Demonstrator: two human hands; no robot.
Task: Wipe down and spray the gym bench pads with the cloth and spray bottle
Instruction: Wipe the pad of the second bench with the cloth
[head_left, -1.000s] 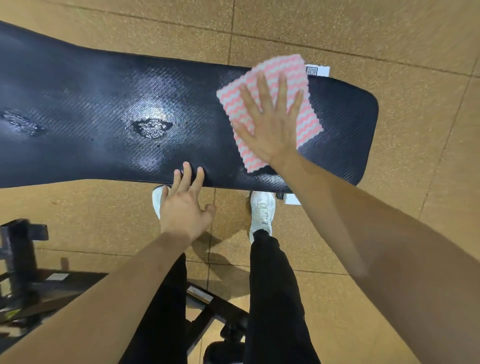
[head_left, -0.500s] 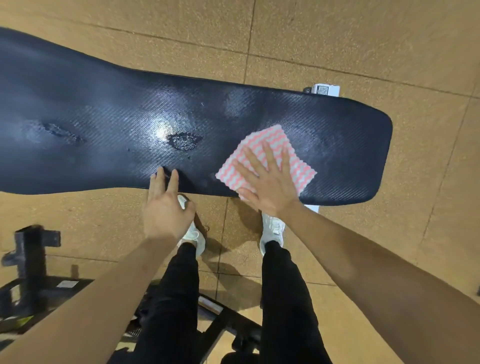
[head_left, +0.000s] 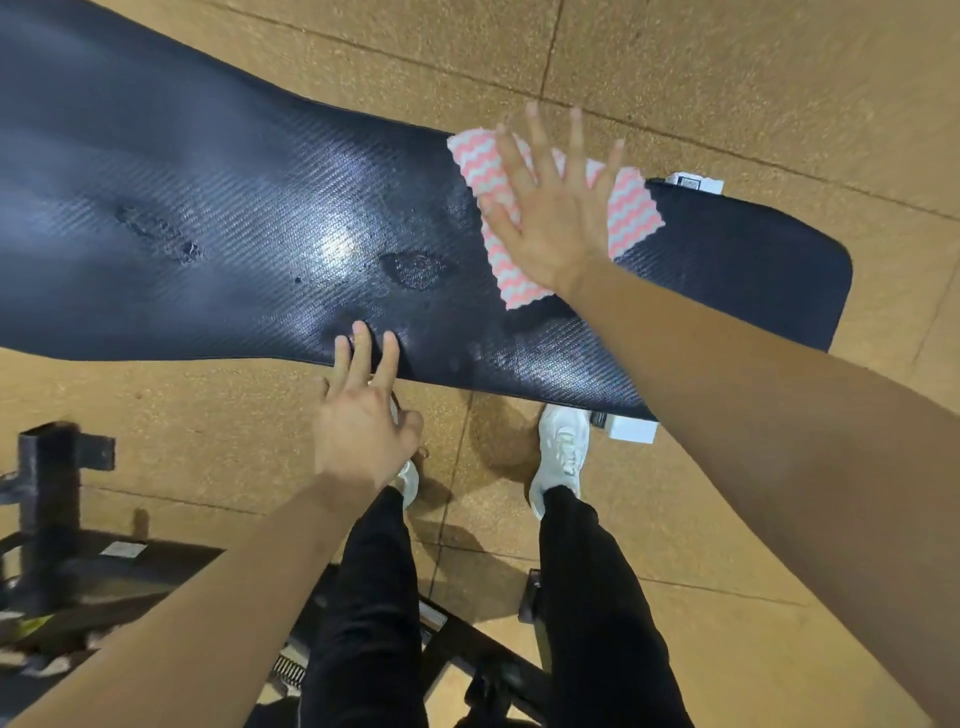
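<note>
A long black bench pad (head_left: 234, 218) runs across the view, glossy with wet patches near its middle. My right hand (head_left: 550, 208) lies flat with spread fingers on a pink-and-white zigzag cloth (head_left: 631, 213) at the pad's far edge, towards its right end. My left hand (head_left: 363, 415) has its straight fingers resting on the pad's near edge, with the thumb off to the side over the floor. No spray bottle is in view.
A black metal frame (head_left: 52, 493) stands on the floor at the lower left, and more frame bars (head_left: 457, 639) run between my legs. White tags (head_left: 696, 183) stick out from under the pad's right end. Tan tiled floor surrounds the bench.
My right hand has pushed the cloth from the pad's near edge back up to its far edge. My left hand stays on the near edge.
</note>
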